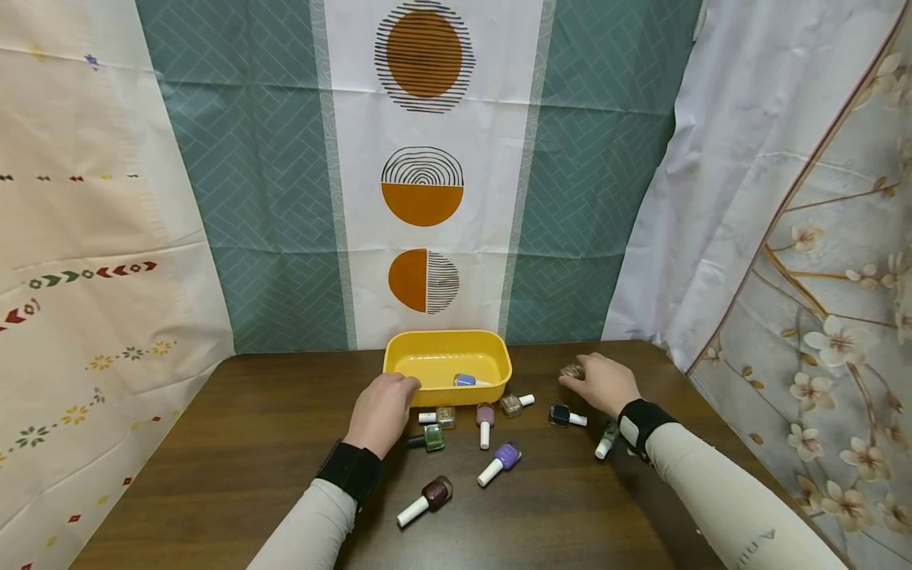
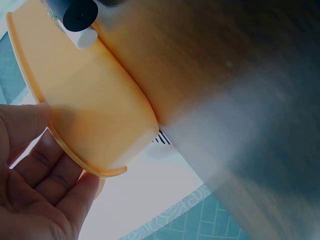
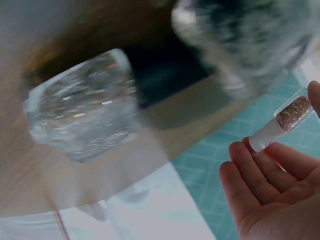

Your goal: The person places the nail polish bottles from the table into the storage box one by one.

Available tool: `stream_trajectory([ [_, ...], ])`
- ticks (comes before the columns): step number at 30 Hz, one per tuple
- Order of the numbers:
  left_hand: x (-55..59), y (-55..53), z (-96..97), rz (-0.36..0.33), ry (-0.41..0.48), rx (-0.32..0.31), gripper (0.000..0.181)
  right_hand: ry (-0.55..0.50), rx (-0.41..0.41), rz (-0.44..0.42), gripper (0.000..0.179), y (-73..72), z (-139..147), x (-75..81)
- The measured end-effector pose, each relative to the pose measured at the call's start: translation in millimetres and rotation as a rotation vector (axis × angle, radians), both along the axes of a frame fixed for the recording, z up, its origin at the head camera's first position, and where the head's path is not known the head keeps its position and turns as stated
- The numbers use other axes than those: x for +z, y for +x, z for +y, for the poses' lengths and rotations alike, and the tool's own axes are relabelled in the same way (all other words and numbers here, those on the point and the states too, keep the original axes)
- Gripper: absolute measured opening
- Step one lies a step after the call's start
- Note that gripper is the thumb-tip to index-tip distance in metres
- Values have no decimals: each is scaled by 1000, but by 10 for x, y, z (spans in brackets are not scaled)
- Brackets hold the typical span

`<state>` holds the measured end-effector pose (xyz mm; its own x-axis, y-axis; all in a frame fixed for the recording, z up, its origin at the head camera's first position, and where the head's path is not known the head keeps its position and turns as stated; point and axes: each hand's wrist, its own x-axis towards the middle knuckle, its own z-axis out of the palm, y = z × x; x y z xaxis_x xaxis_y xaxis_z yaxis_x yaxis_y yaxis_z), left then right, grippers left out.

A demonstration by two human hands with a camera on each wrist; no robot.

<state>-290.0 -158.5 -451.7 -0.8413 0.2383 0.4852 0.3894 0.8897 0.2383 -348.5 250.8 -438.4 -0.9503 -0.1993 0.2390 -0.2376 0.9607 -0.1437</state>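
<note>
My left hand [image 1: 381, 412] grips the front left rim of a yellow plastic basket [image 1: 456, 396], thumb on the inner side in the left wrist view and fingers outside. A blue nail polish bottle [image 1: 465, 380] lies in the basket. At the back right of the table, my right hand [image 1: 604, 384] holds a nail polish bottle with brownish glitter [image 3: 294, 114] between thumb and fingers, its white cap against the fingertips. Beneath the right wrist lies a green glitter nail polish bottle [image 1: 608, 439], partly covered by the arm. A silver glitter bottle [image 3: 82, 107] looms blurred in the right wrist view.
Several nail polish bottles lie on the brown table [image 1: 285, 475] before the basket: green [image 1: 433, 437], mauve [image 1: 485, 416], gold glitter [image 1: 511, 405], black [image 1: 560, 415], purple [image 1: 507, 455] and dark red [image 1: 437, 492]. A patterned curtain [image 1: 285, 198] hangs behind the table's back edge.
</note>
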Motion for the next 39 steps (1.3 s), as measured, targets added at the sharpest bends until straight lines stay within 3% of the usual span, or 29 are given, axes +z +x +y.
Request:
stream_trajectory([
  [20,12,13,13,-2,0,2,10,-65,82,17,69,234,-581,308],
  [39,10,14,1,17,1,-9,9,-94,110,10,69,286,-848,375],
])
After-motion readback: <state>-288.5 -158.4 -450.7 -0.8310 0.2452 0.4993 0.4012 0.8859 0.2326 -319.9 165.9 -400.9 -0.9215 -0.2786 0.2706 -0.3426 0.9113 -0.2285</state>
